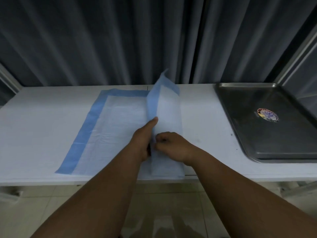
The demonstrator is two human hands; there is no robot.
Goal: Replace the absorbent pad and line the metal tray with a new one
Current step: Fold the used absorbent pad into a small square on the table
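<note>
Two hands met at the raised fold of the absorbent pad (pixel 120 124) in the head view: the left hand (pixel 145 140) gripped the upright flap, thumb along it, while the right hand (pixel 171 145) pinched its near edge with curled fingers (pixel 158 137), seemingly to unfold it flat. It lay mid-worktop (pixel 34 127), left of the bare metal tray (pixel 267 124), which awaited lining.

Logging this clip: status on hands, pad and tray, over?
Both hands, left and right, grip the pad's raised right flap. Pad half unfolded on the table. Metal tray bare, unlined. Nothing in the way.
</note>
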